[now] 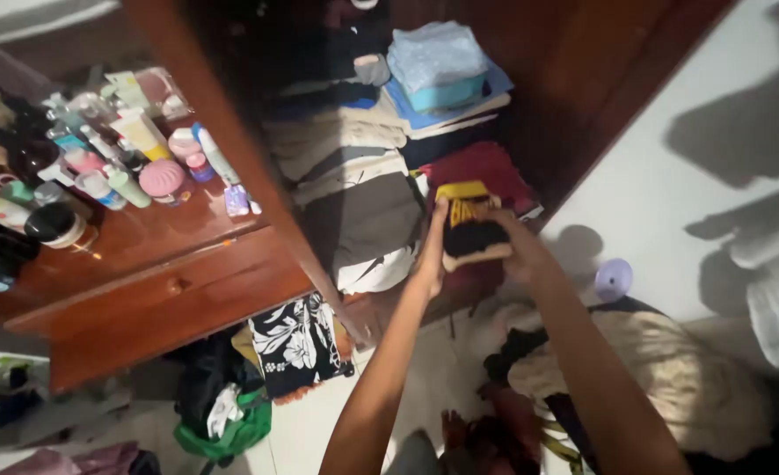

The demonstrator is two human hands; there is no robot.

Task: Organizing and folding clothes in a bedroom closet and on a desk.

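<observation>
Both of my hands grip a folded bundle of clothes (pixel 475 230), yellow, black and tan, held up at the open wardrobe. My left hand (pixel 432 249) clasps its left side and my right hand (pixel 514 244) its right side. Just behind the bundle lies a dark red folded garment (pixel 486 167) on a wardrobe shelf. Stacks of grey and beige folded clothes (pixel 354 189) fill the shelf to the left. A pale blue folded pile (pixel 438 66) sits higher up.
A wooden dresser (pixel 178 295) at left carries several bottles and jars (pixel 117 149). On the floor lie a black-and-white floral cloth (pixel 297 345), a green bag (pixel 231 431) and a beige heap of clothes (pixel 671 378). A small lilac round object (pixel 614 279) rests on the white floor.
</observation>
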